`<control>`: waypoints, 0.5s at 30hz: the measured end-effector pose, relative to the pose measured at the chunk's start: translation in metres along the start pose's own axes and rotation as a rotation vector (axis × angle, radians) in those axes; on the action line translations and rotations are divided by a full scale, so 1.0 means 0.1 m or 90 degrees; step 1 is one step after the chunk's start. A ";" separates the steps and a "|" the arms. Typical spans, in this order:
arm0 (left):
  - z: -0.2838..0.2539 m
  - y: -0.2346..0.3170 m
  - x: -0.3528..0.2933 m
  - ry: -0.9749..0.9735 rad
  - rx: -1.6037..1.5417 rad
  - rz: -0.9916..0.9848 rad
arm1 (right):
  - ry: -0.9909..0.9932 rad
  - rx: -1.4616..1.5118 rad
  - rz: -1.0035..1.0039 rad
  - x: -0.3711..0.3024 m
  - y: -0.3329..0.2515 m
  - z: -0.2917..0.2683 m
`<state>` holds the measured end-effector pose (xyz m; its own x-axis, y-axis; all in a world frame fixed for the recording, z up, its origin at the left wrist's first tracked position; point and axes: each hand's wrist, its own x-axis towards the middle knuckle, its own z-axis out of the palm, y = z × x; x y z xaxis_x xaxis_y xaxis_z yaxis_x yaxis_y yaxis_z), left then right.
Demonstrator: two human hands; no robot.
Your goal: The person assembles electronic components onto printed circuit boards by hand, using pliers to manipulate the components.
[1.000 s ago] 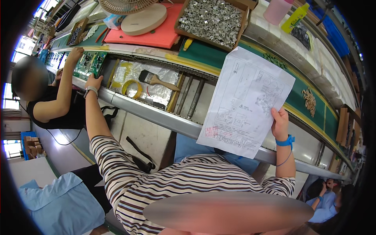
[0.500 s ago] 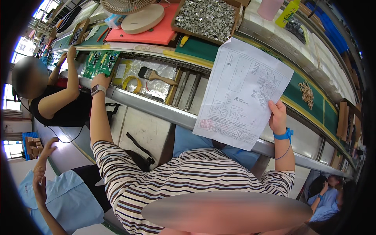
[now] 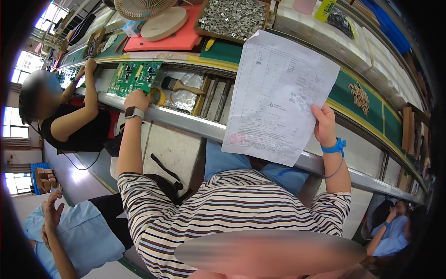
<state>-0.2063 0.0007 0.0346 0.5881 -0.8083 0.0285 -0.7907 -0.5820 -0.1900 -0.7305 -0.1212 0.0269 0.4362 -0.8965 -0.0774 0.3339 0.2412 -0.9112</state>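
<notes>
1. The left hand (image 3: 137, 100) is closed on the near edge of a green circuit board (image 3: 134, 76), towards its right corner; how the fingertips sit beneath the edge is hidden.
2. The right hand (image 3: 326, 123) pinches a printed drawing sheet (image 3: 278, 97) at its right edge, thumb on the printed face, other fingers mostly behind the paper.
3. The circuit board is over the conveyor, left of the drawing sheet and well apart from it. Its component side faces up, and its longer axis runs roughly left to right, along the line.
4. The drawing sheet is held above the near side of the conveyor, in front of the torso, printed side towards the wearer. Its long axis slants from upper right to lower left, with the red stamp at the lower-left end.
5. Just right of the board are a yellow tape roll (image 3: 162, 96), partly behind the left hand, and a paintbrush (image 3: 173, 84) over a clear plastic bag (image 3: 181, 103). The brush's bristles point left, its wooden handle right and slightly towards the wearer.
6. Metal rollers (image 3: 214, 100) show between the bag and the sheet.
7. A smartwatch (image 3: 134, 112) circles the left wrist; a blue strap (image 3: 333, 147) circles the right.
</notes>
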 end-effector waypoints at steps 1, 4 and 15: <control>-0.06 0.09 -0.07 -0.004 -0.009 0.002 | 0.003 0.006 0.002 0.00 0.00 0.00; -0.12 0.28 -0.26 -0.004 -0.005 0.032 | 0.008 0.015 -0.002 0.00 -0.01 -0.02; -0.27 0.94 -1.06 0.052 -0.191 0.314 | 0.087 0.075 -0.077 0.07 -0.15 -0.11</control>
<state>-0.3471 0.0292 0.0400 0.1317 -0.9877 0.0842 -0.9885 -0.1245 0.0859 -0.7416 -0.1357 0.0353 0.2729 -0.9615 -0.0319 0.4754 0.1636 -0.8644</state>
